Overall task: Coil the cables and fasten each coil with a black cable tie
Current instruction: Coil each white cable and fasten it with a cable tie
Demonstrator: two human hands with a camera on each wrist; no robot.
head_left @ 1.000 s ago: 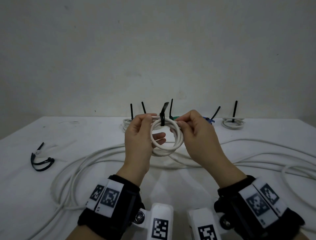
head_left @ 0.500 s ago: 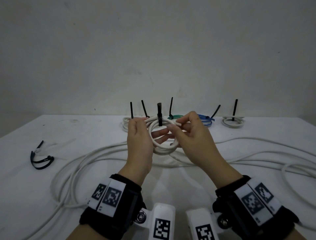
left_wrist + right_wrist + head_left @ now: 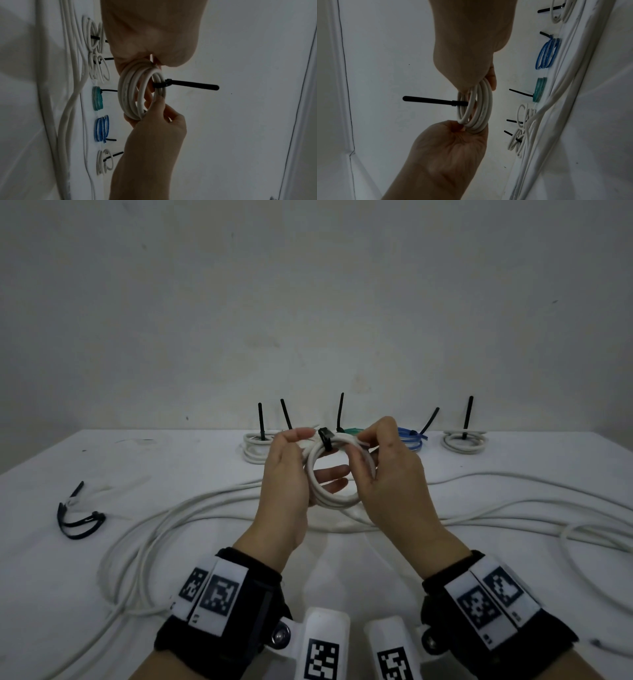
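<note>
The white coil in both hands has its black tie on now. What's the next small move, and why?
Probably set the white coil down in the row of tied coils at the back of the table. The black cable tie looks cinched round its strands, tail sticking out, while the left hand and right hand both grip it above the loose white cable.

Both hands hold a white cable coil (image 3: 334,491) above the table (image 3: 102,594): the left hand (image 3: 286,484) grips its left side, the right hand (image 3: 390,477) its right. A black cable tie (image 3: 325,438) wraps the coil's top between the thumbs. Loose white cable (image 3: 164,529) lies beneath the hands.
</note>
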